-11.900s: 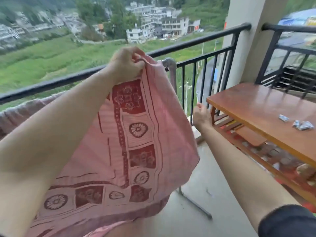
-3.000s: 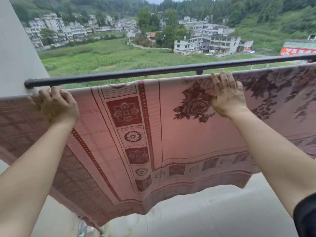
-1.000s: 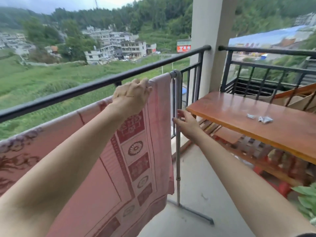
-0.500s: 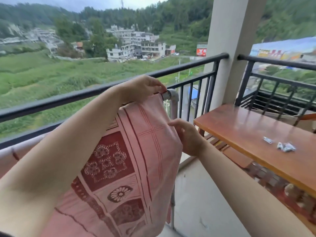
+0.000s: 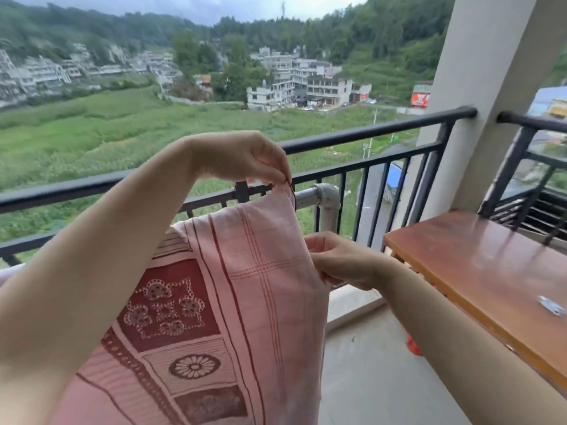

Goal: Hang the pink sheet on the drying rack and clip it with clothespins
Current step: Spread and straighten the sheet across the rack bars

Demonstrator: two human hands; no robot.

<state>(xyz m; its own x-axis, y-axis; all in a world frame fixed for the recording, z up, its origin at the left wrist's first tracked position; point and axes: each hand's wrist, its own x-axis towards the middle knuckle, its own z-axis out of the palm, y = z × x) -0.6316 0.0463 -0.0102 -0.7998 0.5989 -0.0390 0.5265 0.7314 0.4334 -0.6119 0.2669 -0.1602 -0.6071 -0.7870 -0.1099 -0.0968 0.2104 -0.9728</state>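
Pink sheet (image 5: 245, 286) hangs under the left hand (image 5: 242, 157), its grip pinching the top corner; right hand (image 5: 340, 262) pinches the edge.

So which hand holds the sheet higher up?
The left hand, pinching the sheet at its top corner; the right hand grips the side edge lower down.

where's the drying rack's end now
Head view, right of centre: the drying rack's grey elbow pokes out just right of the pink sheet, in front of the black railing.
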